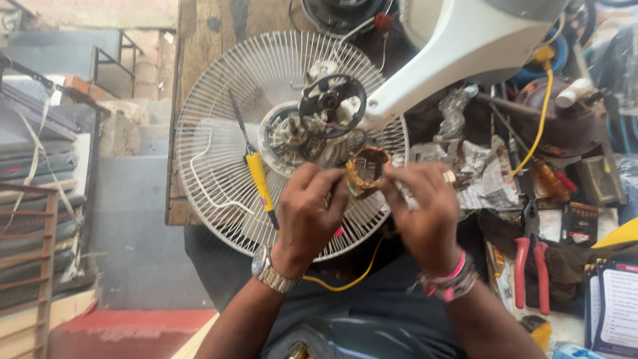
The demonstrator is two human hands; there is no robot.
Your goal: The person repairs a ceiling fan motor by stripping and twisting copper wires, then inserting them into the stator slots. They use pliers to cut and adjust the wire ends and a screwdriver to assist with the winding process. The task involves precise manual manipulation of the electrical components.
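My left hand (308, 211) and my right hand (425, 213) together hold a small round copper-wound motor coil (367, 167) over a white wire fan guard (219, 146). Both hands pinch its rim, the left from the left side, the right from the right. A yellow wire (352, 280) hangs below the hands toward my lap. On the guard lie a yellow-handled screwdriver (259, 178) and the opened fan motor (312, 123) with a black round bracket. The white fan body (458, 53) leans in from the upper right.
Red-handled pliers (531, 262) lie at the right among crumpled paper (488, 176), tools and booklets. A dark round motor housing (565, 116) sits at the upper right. A wooden bench top (199, 40) carries the guard. Stacked dark sheets (40, 166) and steps are at the left.
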